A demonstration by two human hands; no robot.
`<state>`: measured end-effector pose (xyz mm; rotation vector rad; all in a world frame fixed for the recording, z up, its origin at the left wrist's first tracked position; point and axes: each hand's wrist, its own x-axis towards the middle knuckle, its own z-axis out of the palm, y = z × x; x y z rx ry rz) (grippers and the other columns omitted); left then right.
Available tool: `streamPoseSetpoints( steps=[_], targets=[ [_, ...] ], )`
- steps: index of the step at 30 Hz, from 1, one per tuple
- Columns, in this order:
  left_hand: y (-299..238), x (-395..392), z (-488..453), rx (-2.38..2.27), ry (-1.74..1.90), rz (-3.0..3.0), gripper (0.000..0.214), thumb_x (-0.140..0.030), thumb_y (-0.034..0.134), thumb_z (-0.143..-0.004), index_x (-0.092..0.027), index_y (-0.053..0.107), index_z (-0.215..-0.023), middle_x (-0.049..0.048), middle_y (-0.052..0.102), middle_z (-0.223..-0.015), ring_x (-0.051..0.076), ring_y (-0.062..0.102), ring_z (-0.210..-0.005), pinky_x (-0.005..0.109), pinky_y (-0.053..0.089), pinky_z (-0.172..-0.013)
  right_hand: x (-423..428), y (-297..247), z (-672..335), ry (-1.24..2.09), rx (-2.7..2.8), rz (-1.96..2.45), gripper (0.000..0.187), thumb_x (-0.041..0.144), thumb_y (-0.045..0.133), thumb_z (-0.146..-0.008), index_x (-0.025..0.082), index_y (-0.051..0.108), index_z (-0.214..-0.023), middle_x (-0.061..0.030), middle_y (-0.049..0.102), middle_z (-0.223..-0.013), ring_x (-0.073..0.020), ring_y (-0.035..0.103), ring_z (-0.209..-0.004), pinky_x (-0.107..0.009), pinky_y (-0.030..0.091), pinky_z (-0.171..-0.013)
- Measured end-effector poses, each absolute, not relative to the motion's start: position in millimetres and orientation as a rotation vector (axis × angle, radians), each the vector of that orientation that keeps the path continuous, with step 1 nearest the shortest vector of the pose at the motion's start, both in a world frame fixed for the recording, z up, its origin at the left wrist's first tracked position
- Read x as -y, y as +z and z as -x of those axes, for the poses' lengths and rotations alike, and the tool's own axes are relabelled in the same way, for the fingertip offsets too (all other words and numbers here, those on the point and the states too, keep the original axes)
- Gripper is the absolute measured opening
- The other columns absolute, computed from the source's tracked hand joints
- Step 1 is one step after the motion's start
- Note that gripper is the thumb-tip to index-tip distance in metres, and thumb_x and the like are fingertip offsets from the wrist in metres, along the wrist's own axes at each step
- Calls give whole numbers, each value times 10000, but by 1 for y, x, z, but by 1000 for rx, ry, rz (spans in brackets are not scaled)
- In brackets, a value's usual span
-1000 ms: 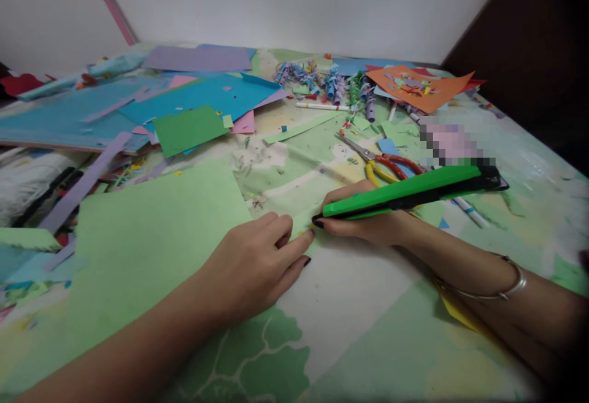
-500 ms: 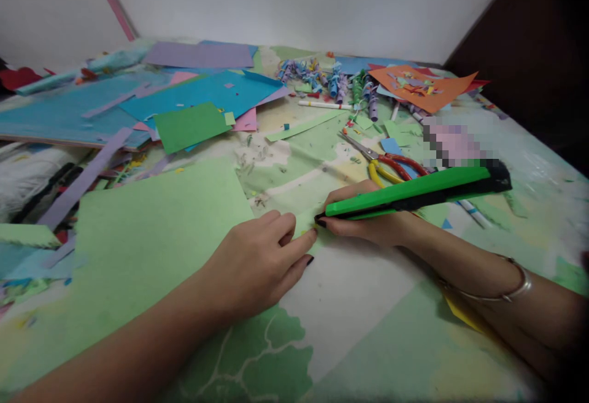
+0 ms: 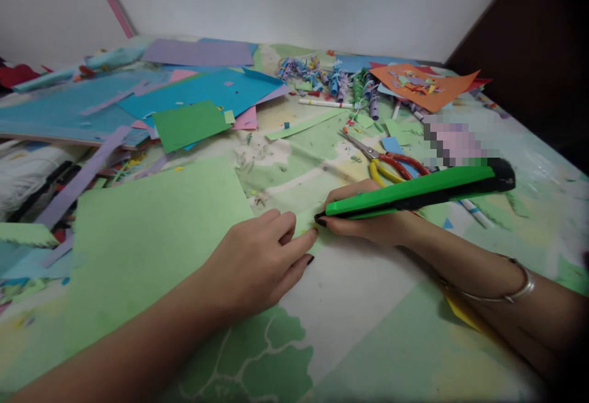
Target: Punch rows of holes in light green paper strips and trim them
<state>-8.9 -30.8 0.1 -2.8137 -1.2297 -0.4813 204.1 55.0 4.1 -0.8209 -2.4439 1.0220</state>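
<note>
My right hand (image 3: 368, 219) is closed in a pen-like grip round a long bright green and black utility knife (image 3: 414, 188), whose body slants back over the hand. Its black tip end points down at a light green paper piece (image 3: 306, 216); no blade can be made out. My left hand (image 3: 267, 256) rests palm down, index finger and thumb stretched out, the fingertip touching down close to the tool's tip. A bit of yellow (image 3: 306, 229) shows by that fingertip. Under the left forearm lies a large light green sheet (image 3: 156, 237).
Scissors with red and yellow handles (image 3: 391, 164) lie beyond my right hand. Several curled paper coils (image 3: 340, 87) are at the back, near an orange sheet (image 3: 423, 87) with scraps on it. A white marker (image 3: 324, 103), a dark green paper (image 3: 191, 126) and purple strips lie around.
The hands and the utility knife hold almost the same place. The view has shifted very slightly, and the knife's rear end sits a touch farther right.
</note>
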Motion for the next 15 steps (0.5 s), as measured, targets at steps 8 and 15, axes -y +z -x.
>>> streamPoseSetpoints(
  steps=[8,15],
  targets=[
    [-1,31,9,1267,-473,2827,284,-275,411,-926,-173,653,-1033,40,517,-748,189,453,-658,308,313,-553,-52,5,-201,997,2463,865,187,271,587,-822,139,618,-693,24,566,-608,-76,461,-581,-190,348,-530],
    [-4,32,11,1293,-480,2856,292,-294,398,-939,-180,636,-1064,41,509,-766,203,461,-687,322,325,-571,-53,4,-201,956,2477,853,171,257,585,-818,133,631,-709,8,602,-630,-79,470,-580,-196,354,-526]
  ],
)
